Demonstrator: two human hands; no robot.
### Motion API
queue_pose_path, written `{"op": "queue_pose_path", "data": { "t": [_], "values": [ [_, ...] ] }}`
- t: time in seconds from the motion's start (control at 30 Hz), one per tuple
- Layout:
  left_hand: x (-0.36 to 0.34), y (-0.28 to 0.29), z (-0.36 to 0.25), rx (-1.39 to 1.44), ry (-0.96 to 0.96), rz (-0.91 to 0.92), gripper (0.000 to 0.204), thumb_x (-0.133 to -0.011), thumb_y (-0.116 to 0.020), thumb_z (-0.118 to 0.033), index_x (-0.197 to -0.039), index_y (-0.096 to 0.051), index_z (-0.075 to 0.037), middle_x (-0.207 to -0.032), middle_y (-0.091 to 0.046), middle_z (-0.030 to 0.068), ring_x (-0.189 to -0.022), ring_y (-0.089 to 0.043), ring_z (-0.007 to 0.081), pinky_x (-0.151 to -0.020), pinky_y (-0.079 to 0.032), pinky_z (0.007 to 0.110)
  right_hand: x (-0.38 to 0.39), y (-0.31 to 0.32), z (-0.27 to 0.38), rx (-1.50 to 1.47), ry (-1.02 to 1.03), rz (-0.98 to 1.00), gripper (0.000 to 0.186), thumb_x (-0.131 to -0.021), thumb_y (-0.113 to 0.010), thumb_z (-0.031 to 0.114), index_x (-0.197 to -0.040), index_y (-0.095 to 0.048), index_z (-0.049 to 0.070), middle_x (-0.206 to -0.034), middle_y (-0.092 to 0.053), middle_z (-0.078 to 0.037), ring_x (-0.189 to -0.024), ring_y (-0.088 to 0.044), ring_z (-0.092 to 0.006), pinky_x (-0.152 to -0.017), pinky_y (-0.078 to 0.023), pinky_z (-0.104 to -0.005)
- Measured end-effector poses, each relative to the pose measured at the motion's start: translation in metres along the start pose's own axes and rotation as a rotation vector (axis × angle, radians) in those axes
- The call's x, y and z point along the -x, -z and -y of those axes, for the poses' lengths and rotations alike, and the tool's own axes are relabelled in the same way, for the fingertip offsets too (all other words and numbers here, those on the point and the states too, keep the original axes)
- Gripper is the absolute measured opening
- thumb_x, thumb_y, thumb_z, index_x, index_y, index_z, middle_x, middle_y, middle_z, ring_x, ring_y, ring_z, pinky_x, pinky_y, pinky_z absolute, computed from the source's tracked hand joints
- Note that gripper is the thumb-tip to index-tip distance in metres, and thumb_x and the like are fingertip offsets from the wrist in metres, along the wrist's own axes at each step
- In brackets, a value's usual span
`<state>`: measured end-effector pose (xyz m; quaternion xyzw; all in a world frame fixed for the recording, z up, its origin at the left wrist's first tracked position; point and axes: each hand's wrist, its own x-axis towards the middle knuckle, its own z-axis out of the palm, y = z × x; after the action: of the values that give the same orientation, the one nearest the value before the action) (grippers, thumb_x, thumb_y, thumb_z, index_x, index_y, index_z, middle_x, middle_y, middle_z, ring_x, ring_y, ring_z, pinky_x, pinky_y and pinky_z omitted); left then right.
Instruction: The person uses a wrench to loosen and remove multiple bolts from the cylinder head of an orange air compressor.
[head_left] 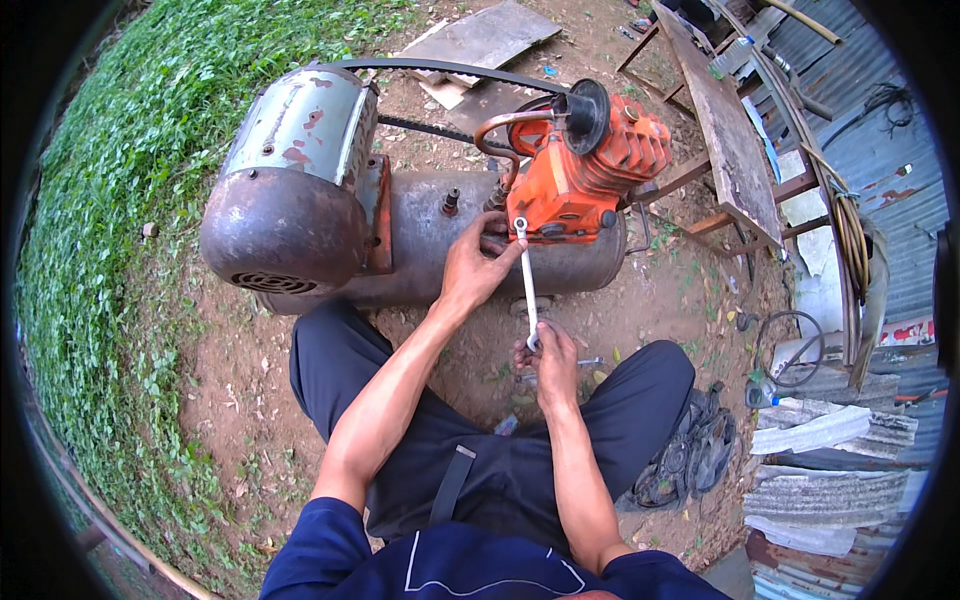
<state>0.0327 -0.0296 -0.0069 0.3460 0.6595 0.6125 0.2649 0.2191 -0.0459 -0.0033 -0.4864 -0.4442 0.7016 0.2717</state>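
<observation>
A silver combination wrench [531, 290] stands nearly upright in view, its ring end over a bolt at the lower left of the orange compressor pump [575, 185]. My left hand [474, 262] is closed at that ring end, thumb against the wrench and fingers beside the pump's base. Lower down, my right hand [553, 368] grips the wrench's other end. The pump sits on a rusty cylindrical tank [425, 230]. A grey and brown electric motor [295, 180] is mounted on the tank's left side.
A black drive belt [450, 68] runs from motor to pump. Another metal tool [592, 361] lies on the dirt behind my right hand. Black crumpled material [690, 450] lies beside my right knee. A wooden bench [720, 130] and corrugated sheets [830, 500] stand to the right.
</observation>
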Motion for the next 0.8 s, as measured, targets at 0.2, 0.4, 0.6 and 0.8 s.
{"op": "queue_pose_path", "data": {
  "t": [0.2, 0.4, 0.6, 0.8],
  "values": [
    [-0.005, -0.002, 0.008, -0.025, 0.005, 0.028, 0.050, -0.080, -0.075, -0.024, -0.120, -0.058, 0.000, -0.105, -0.069, 0.0123, -0.073, -0.067, 0.0174, -0.069, -0.053, 0.033, -0.031, -0.007, 0.026, 0.110, -0.141, 0.216, 0.043, -0.100, -0.048, 0.038, -0.102, -0.058, -0.003, -0.076, -0.065, -0.013, -0.058, -0.062, -0.0181, -0.053, -0.050, -0.0295],
    [-0.009, 0.000, 0.011, 0.031, 0.074, 0.059, 0.054, -0.080, -0.075, -0.020, -0.123, -0.054, 0.004, -0.111, -0.068, 0.0145, -0.075, -0.068, 0.0161, -0.070, -0.054, 0.032, -0.052, -0.028, 0.036, 0.100, 0.006, 0.173, 0.031, -0.102, -0.046, 0.031, -0.119, -0.053, 0.006, -0.073, -0.061, -0.005, -0.045, -0.052, -0.0105, -0.036, -0.039, -0.0228],
    [-0.014, 0.000, 0.020, 0.456, 0.280, 0.110, 0.049, -0.085, -0.068, -0.007, -0.127, -0.047, 0.010, -0.116, -0.064, 0.0202, -0.078, -0.067, 0.0162, -0.068, -0.056, 0.027, -0.050, -0.028, 0.067, 0.289, -0.127, 0.163, 0.025, -0.103, -0.044, 0.025, -0.116, -0.056, 0.007, -0.061, -0.046, 0.002, -0.038, -0.037, -0.0050, -0.032, -0.027, -0.0209],
    [-0.016, 0.006, 0.012, 0.715, 0.527, 0.132, 0.047, -0.089, -0.059, -0.001, -0.132, -0.043, 0.009, -0.110, -0.064, 0.0155, -0.076, -0.066, 0.0147, -0.064, -0.055, 0.025, -0.070, -0.003, 0.079, 0.432, -0.177, 0.265, 0.027, -0.103, -0.045, 0.031, -0.112, -0.059, 0.010, -0.059, -0.039, 0.004, -0.039, -0.034, -0.0041, -0.035, -0.025, -0.0194]
  ]
}}
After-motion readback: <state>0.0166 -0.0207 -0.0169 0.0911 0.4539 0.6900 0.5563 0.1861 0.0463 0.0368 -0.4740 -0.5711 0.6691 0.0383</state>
